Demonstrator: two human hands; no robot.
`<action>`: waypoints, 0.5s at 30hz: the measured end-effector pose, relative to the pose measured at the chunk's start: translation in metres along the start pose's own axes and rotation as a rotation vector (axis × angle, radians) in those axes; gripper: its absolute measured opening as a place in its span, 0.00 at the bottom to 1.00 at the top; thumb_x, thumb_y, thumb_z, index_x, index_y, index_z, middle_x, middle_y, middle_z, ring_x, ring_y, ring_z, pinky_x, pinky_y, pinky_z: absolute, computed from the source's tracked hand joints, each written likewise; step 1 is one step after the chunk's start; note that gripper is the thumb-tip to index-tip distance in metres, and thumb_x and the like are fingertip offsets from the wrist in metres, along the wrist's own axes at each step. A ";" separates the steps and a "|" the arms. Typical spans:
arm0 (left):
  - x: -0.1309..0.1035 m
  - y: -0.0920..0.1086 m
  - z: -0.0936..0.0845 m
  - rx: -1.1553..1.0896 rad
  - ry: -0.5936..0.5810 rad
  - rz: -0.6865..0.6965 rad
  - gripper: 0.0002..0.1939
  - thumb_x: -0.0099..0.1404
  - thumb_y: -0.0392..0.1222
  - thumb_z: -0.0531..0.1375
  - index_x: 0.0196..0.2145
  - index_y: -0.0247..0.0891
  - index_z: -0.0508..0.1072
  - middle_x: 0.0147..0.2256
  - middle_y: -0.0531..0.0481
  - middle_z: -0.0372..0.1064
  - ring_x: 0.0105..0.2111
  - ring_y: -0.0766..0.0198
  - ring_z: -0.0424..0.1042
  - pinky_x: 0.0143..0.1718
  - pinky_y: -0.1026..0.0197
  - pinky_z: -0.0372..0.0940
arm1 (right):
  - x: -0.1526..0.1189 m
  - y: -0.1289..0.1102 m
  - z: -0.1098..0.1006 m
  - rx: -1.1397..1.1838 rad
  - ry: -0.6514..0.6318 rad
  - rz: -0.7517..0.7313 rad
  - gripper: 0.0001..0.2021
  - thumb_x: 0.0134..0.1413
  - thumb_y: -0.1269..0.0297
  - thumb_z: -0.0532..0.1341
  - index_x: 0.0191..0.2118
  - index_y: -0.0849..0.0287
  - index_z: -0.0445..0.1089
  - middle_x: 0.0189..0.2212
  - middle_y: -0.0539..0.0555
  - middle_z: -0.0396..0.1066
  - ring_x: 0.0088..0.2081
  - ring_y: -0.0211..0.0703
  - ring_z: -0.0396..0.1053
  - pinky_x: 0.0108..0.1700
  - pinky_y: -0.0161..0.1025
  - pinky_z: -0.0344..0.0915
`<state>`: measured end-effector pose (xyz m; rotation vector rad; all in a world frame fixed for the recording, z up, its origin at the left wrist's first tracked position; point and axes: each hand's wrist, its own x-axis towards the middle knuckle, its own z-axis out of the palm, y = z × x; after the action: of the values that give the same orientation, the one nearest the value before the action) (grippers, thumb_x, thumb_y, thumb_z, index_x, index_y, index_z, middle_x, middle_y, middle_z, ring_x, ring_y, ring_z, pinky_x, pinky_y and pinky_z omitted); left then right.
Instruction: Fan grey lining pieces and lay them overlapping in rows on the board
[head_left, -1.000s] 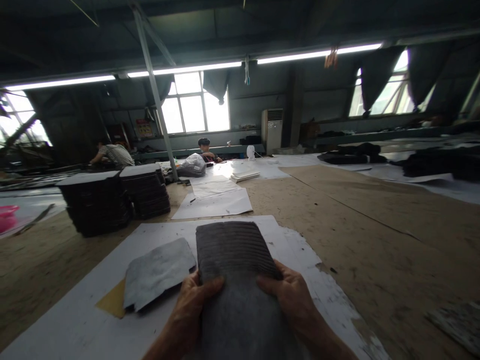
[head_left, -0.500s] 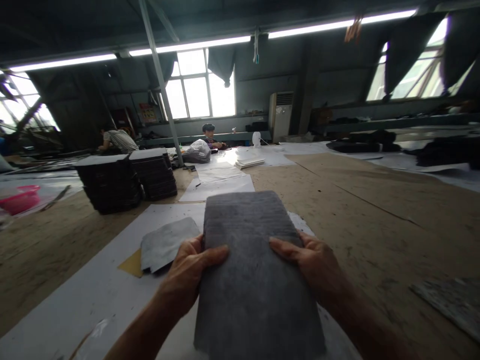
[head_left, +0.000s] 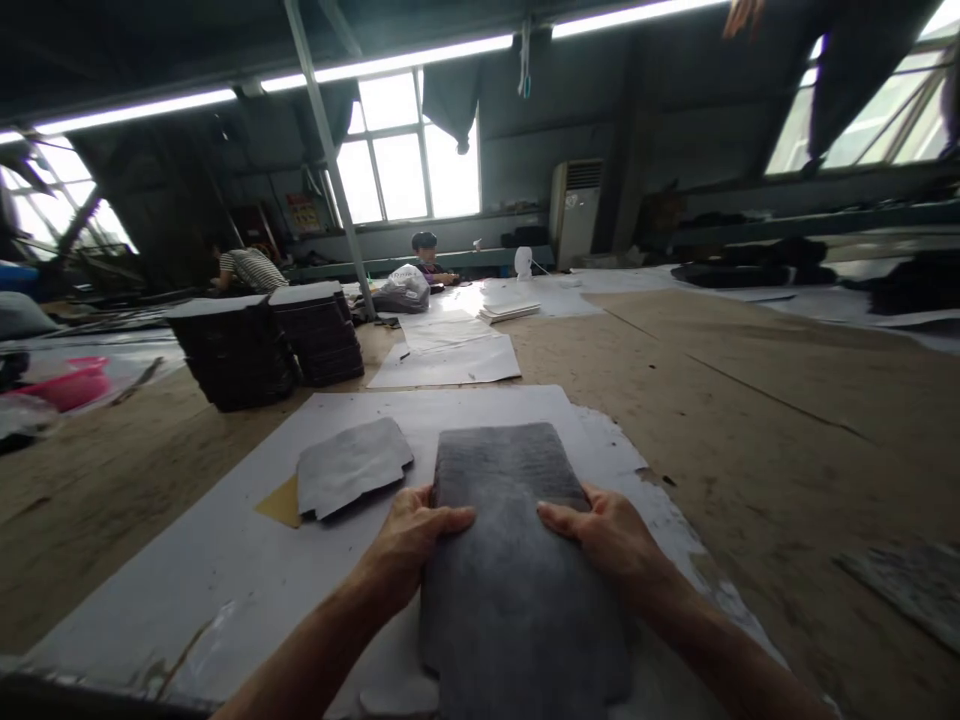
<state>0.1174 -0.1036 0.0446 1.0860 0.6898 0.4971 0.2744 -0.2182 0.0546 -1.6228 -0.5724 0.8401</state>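
Between pinching left hand [head_left: 411,532] and right hand [head_left: 611,532], gray stack [head_left: 517,580]; leftward, pink basin [head_left: 73,386] (contents unclear).

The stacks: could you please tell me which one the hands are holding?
The grey stack, gripped at its sides by the left hand and right hand. The two dark stacks stand farther back, untouched.

Left hand [head_left: 417,527], right hand [head_left: 611,530] — grey stack [head_left: 517,590] between
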 end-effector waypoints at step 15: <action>0.032 -0.013 -0.011 -0.021 0.053 -0.063 0.15 0.44 0.37 0.66 0.31 0.27 0.73 0.28 0.39 0.73 0.26 0.57 0.72 0.28 0.58 0.68 | 0.025 0.018 0.008 -0.003 -0.046 -0.022 0.17 0.40 0.61 0.64 0.39 0.60 0.69 0.32 0.53 0.75 0.31 0.47 0.72 0.30 0.38 0.67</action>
<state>0.1317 -0.0803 0.0213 1.0313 0.7614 0.4798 0.2828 -0.1984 0.0311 -1.6010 -0.6227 0.8623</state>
